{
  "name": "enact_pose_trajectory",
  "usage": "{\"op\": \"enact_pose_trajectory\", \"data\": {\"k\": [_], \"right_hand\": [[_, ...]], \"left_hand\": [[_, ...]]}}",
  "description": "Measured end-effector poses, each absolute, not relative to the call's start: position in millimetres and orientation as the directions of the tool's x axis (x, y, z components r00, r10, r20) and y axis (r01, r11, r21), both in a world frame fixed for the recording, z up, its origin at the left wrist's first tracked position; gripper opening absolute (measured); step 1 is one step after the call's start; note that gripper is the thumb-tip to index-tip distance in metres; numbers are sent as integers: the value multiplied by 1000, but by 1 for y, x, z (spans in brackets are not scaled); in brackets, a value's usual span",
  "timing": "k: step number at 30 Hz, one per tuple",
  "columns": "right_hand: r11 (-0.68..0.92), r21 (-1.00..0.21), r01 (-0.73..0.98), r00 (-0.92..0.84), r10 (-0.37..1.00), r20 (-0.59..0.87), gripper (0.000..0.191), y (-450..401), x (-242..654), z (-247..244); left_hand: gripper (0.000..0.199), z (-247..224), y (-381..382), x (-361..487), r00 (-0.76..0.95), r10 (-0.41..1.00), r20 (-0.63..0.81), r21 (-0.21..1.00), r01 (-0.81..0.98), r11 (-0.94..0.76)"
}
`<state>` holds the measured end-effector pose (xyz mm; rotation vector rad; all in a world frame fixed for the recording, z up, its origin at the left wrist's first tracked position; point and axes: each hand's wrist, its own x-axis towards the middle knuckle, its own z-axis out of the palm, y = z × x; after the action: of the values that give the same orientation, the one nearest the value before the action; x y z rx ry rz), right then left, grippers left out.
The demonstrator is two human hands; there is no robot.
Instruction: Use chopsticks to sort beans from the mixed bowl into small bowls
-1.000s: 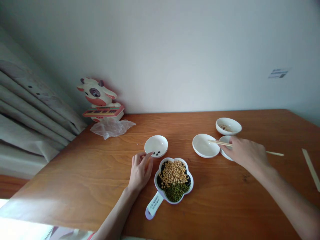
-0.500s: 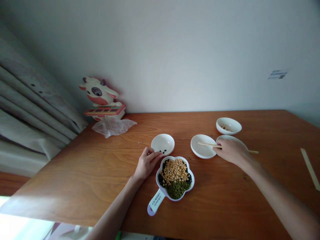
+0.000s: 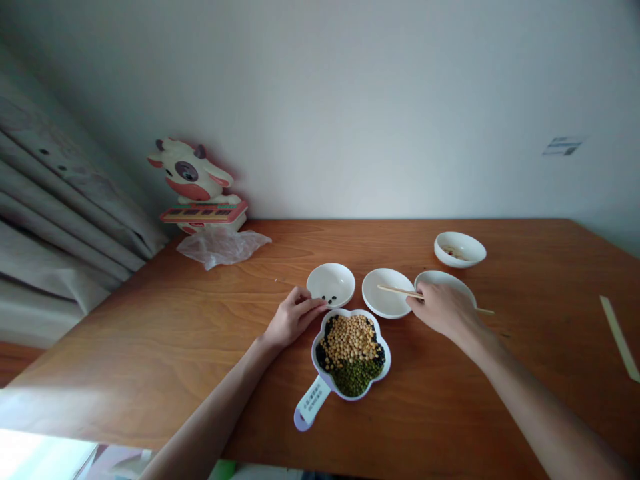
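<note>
My left hand (image 3: 295,316) has its fingertips closed at the near rim of a white bowl (image 3: 331,281), which holds a few black beans at its near side. My right hand (image 3: 445,309) grips wooden chopsticks (image 3: 397,290), their tips over the middle white bowl (image 3: 384,308). That hand also rests over the near edge of another white bowl (image 3: 440,275), partly hiding it. Just in front of the left bowl lies a flower-shaped white scoop (image 3: 313,400). It is filled with yellow soybeans (image 3: 353,337), green mung beans (image 3: 356,379) and black beans (image 3: 321,357).
Farther back on the right stands a white bowl (image 3: 463,257) with small brownish bits inside. A cow toy with a keyboard (image 3: 200,183) and a crumpled plastic bag (image 3: 223,247) are at the back left. A pale strip (image 3: 619,337) lies along the wooden table's (image 3: 440,407) right side.
My right hand has moved left with the chopsticks, and the middle bowl and the one under the hand have shifted left, closer to the left bowl. My left hand stays at its rim.
</note>
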<state>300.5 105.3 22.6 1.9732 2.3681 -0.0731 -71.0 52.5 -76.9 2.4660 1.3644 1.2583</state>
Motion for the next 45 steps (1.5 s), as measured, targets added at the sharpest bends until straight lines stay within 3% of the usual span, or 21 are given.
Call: {"op": "enact_pose_trajectory", "data": {"k": [6, 11, 13, 15, 18, 22, 26, 27, 29, 34, 38, 42, 45], "right_hand": [[174, 0, 985, -173, 982, -71, 41, 92, 289, 23], [172, -11, 985, -173, 984, -48, 46, 87, 288, 20], [149, -8, 989, -149, 989, -20, 44, 81, 291, 23], [97, -21, 995, -95, 994, 51, 47, 68, 295, 30], [93, -257, 962, -17, 959, 285, 48, 36, 303, 42], [258, -686, 680, 146, 870, 472, 43, -19, 311, 39], [361, -812, 458, 369, 755, 543, 49, -59, 312, 6], [404, -854, 327, 415, 751, 514, 55, -64, 311, -5], [381, -908, 177, 421, 804, 419, 48, -70, 304, -25], [241, -950, 199, 334, 895, 296, 38, -71, 276, -55], [202, -956, 213, 342, 901, 266, 42, -70, 266, -56], [293, -927, 234, 291, 888, 355, 54, -72, 268, -56], [308, -904, 297, 302, 868, 395, 40, -79, 269, -61]], "left_hand": [[26, -65, 50, -74, 351, 711, 610, 385, 652, -653], [19, -59, 47, -69, 321, 703, 635, 444, 592, -672], [6, -60, 46, -68, 307, 700, 645, 465, 569, -678], [11, -61, 44, -69, 333, 691, 642, 467, 545, -696], [16, -60, 41, -70, 447, 673, 589, 468, 491, -735], [8, -55, 38, -67, 600, 608, 520, 493, 370, -787], [20, -51, 40, -64, 626, 602, 495, 495, 366, -788], [21, -52, 41, -63, 623, 605, 496, 504, 362, -785], [23, -53, 41, -63, 613, 618, 492, 540, 342, -769], [24, -59, 38, -61, 594, 692, 410, 677, 310, -667], [14, -58, 35, -56, 521, 779, 348, 748, 346, -566], [26, -51, 34, -51, 559, 776, 291, 696, 433, -573], [33, -48, 34, -46, 571, 758, 315, 625, 476, -619]]}}
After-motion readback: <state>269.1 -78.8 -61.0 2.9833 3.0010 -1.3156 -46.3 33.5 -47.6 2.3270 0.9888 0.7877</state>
